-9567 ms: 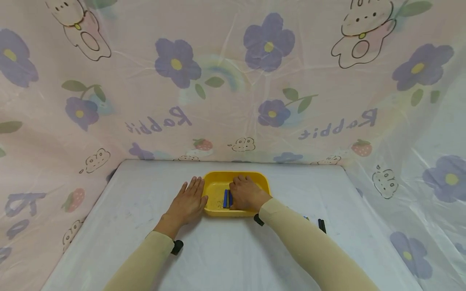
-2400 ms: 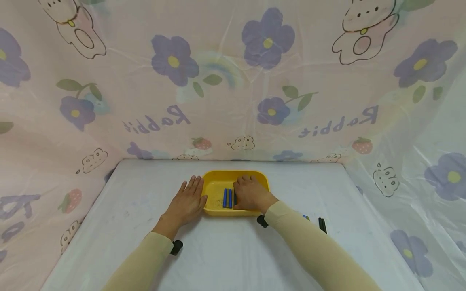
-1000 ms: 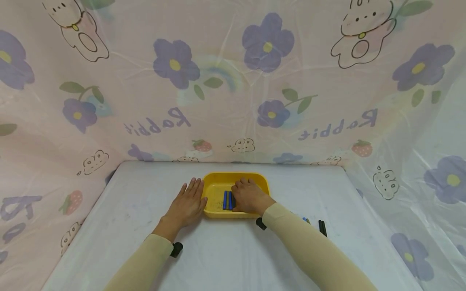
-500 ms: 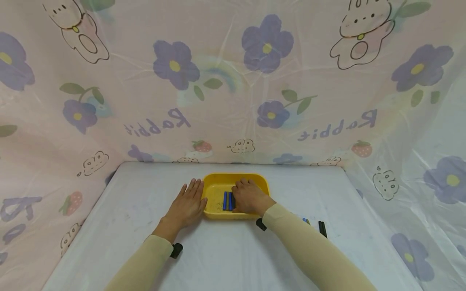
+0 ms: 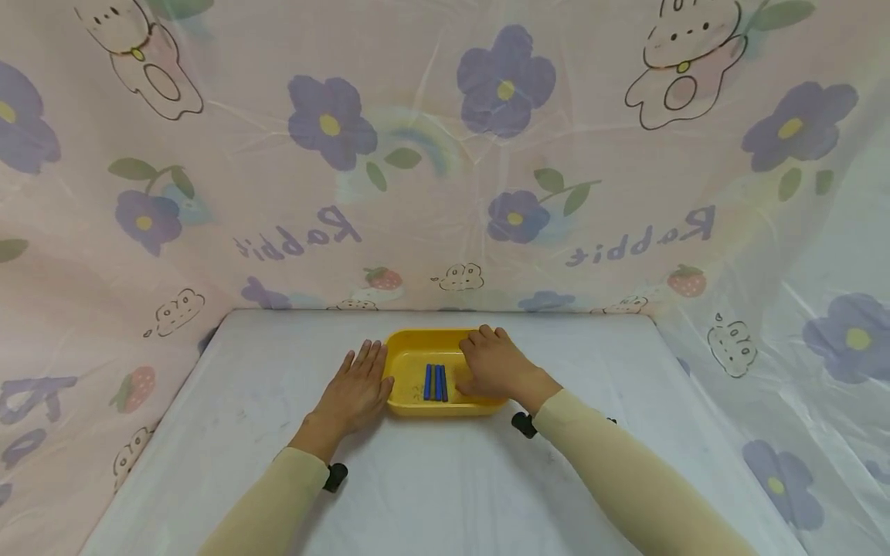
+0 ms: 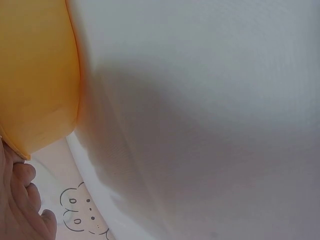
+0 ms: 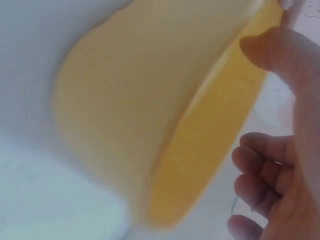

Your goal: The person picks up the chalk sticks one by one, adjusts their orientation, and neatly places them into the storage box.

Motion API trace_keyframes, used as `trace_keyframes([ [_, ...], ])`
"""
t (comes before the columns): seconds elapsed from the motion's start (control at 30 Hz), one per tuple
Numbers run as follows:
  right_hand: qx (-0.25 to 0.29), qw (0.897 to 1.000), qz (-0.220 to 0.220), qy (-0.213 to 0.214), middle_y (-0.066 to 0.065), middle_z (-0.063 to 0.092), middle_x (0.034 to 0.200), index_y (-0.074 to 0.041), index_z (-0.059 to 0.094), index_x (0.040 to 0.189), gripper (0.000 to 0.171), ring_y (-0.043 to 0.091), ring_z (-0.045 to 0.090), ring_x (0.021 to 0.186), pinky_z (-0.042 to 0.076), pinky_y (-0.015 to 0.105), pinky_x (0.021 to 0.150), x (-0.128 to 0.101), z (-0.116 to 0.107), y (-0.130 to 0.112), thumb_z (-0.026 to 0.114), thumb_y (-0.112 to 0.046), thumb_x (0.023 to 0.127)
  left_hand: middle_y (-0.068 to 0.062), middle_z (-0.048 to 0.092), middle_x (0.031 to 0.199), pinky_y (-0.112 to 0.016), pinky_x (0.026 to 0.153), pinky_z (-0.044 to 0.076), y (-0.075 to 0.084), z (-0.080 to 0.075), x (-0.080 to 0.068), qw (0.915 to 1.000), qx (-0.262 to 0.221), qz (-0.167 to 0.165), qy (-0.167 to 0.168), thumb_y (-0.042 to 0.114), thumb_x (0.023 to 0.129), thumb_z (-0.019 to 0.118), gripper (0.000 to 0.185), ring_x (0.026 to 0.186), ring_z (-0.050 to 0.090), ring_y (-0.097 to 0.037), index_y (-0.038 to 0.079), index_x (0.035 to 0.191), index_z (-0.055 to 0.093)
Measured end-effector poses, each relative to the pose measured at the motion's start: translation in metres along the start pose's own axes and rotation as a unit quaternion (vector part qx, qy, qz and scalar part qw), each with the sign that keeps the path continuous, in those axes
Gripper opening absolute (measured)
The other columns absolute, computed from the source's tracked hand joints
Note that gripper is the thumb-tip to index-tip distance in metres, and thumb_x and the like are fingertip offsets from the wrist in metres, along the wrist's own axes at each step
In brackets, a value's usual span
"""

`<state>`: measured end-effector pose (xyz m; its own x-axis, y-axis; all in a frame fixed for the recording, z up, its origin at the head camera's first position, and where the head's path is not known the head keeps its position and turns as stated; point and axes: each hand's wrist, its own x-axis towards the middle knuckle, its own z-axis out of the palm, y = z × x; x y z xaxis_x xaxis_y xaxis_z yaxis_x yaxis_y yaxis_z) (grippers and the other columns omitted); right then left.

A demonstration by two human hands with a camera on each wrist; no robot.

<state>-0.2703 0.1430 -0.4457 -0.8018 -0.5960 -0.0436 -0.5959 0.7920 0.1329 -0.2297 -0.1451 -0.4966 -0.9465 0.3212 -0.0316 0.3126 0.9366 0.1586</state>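
A yellow tray (image 5: pixel 417 357) stands at the middle of the white table (image 5: pixel 445 486), with short blue sticks (image 5: pixel 435 382) lying side by side in it. My left hand (image 5: pixel 358 386) lies flat on the table, its thumb against the tray's left edge (image 6: pixel 40 75). My right hand (image 5: pixel 495 367) rests over the tray's right side, clear of the sticks and holding nothing. In the right wrist view its thumb (image 7: pixel 272 47) touches the tray's rim (image 7: pixel 200 150), and the fingers (image 7: pixel 257 155) hang loosely curled outside the wall.
A pink flowered sheet (image 5: pixel 445 154) walls the table at the back and on both sides. A black object (image 5: pixel 612 421) peeks out behind my right forearm. Bare white tabletop lies in front of the tray and to its left.
My right hand has slid right, off the blue sticks to the tray's right rim. The sticks now lie uncovered. My left hand has stayed put.
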Motion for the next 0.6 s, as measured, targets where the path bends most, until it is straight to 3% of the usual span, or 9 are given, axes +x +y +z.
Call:
trace_keyframes([
  [0.37,-0.014,0.997,0.011,0.070,0.011,0.065,0.117,-0.003,0.066,0.127,0.068,0.030,0.053,0.103,0.045,0.045,0.085,-0.089,-0.006,0.051,0.085,-0.053,0.085,-0.018,0.016,0.176,-0.056,0.134,0.010,0.000,0.000,0.000,1.0000,-0.006,0.004,0.001,0.043,0.114,0.034,0.071,0.164,0.012,-0.036,-0.001,0.168,0.015],
  [0.6,-0.048,0.998,0.015,0.046,0.008,0.066,0.114,-0.006,0.068,0.123,0.065,0.029,0.056,0.103,0.048,0.047,0.087,-0.142,0.004,0.078,0.087,-0.052,0.081,-0.018,0.016,0.176,-0.056,0.134,0.009,-0.001,0.002,0.001,1.0000,-0.006,0.004,0.004,0.042,0.114,0.034,0.071,0.164,0.012,-0.036,-0.001,0.168,0.016],
])
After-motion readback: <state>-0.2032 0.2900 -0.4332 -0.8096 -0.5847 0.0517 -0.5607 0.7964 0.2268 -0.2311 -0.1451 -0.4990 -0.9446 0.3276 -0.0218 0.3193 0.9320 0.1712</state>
